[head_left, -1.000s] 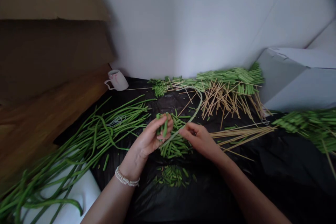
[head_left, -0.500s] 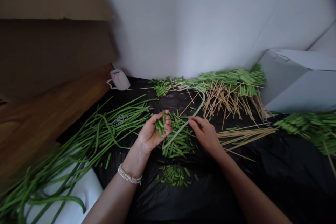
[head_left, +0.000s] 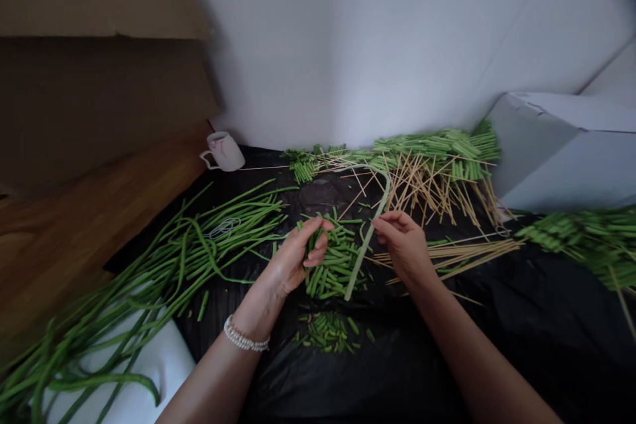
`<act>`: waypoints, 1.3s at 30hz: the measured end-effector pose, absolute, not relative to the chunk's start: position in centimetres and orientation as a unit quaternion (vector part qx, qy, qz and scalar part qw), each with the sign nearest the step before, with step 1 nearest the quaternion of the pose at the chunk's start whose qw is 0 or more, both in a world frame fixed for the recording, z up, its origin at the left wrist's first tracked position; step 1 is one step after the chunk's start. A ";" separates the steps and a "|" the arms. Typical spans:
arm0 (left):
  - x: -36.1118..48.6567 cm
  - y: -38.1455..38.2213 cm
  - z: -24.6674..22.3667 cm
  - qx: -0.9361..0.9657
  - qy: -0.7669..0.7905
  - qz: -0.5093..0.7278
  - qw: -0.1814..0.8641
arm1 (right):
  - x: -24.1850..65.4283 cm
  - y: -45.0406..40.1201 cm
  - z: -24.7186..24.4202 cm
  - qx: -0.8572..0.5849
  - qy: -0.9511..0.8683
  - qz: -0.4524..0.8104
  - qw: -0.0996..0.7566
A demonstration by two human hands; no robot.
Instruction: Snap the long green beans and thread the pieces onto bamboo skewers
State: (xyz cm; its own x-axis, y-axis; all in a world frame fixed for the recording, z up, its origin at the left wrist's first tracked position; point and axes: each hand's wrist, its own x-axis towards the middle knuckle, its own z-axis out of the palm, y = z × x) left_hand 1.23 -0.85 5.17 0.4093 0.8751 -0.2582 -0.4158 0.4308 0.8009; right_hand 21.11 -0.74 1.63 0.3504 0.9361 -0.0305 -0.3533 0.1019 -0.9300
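Observation:
My left hand is curled, its palm turned right. Green shows at its thumb and between its fingers, from cut green bean pieces mostly hidden by the hand. Between the fingertips of my right hand is pinched a long pale green bean, which bends over at the top and hangs down towards me. Below and between both hands lies a pile of cut bean pieces. Closer to me sits a smaller heap of short bean ends.
Long uncut beans spread at left, partly over a white surface. A mug stands at the back. Thin wooden sticks lie right, with skewered bean pieces behind. A white box and black sheet are at right.
My left hand has turned, hiding most of the bean pieces that showed in its palm. My right hand has moved right with the long bean, whose lower end swung right and hangs straighter.

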 end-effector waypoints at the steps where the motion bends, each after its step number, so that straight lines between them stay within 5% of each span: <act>1: 1.4 -1.0 5.1 0.367 0.370 0.409 0.749 | 21.2 -0.7 1.7 -0.449 -0.281 0.508 0.679; 13: 2.4 -2.6 5.0 0.598 0.399 0.166 0.675 | 21.6 -0.6 3.1 -0.371 -0.197 0.598 0.683; 24: 2.8 -2.8 4.2 0.560 0.407 0.174 0.701 | 21.7 -0.8 3.1 -0.372 -0.240 0.582 0.682; 32: 2.6 -2.5 5.1 0.459 0.344 0.202 0.793 | 20.6 -2.4 3.7 -0.345 -0.308 0.699 0.546; 39: 2.5 -2.4 5.5 0.439 0.340 0.225 0.801 | 20.6 -2.3 3.5 -0.360 -0.315 0.665 0.573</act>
